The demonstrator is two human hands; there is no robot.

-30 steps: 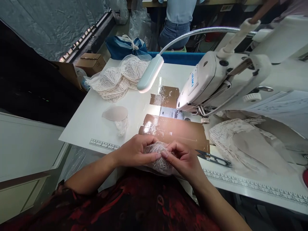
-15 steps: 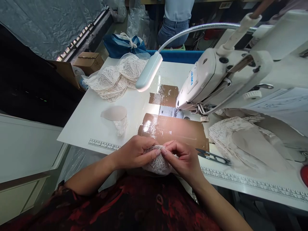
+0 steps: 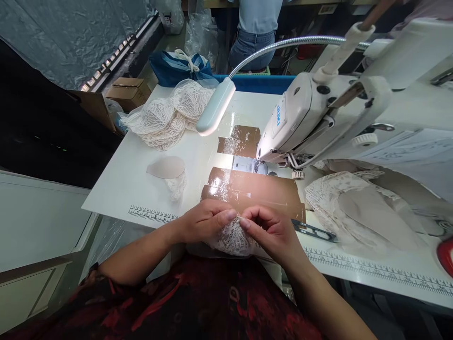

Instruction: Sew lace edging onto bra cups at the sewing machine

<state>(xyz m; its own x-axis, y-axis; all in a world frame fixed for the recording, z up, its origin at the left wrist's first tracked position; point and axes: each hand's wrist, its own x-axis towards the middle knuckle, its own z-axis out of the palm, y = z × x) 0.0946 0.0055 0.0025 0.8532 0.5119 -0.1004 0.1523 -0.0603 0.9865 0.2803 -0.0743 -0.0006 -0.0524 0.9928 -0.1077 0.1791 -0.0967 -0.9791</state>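
Head view, with 12 o'clock pointing away from the wearer and the clock centred on the lace piece (image 3: 233, 239): it sits at the bench's near edge, between the two hands. The left hand (image 3: 208, 221) comes in from 8 o'clock, its grip pinching the lace between thumb and curled fingers. The right hand (image 3: 272, 231), from 4 o'clock, has thumb and forefinger pressed together on the lace's upper edge.

At 10 o'clock the white bench (image 3: 116, 184) runs out to its slanting left edge, with a beige pad (image 3: 166, 167) the nearest thing lying on that stretch. A lace pile (image 3: 161, 118) sits farther out at 11, near that edge, and blue cloth (image 3: 264, 84) borders the far side at 12. Room is tighter to the right: a brown sheet (image 3: 258, 191) just beyond the fingers, the sewing machine (image 3: 297, 111) at 1, the snips (image 3: 316, 231) just beside the right hand at 3, and a lace heap (image 3: 366, 203) behind them.

Curled fingers hide the gripped part of the lace, and its lower side blends into sheer fabric. The needle area is too small to read. A red object (image 3: 446, 255) past 3 o'clock is cut off by the frame, as are the sewing machine's right end and a seated person (image 3: 256, 33) at 12.
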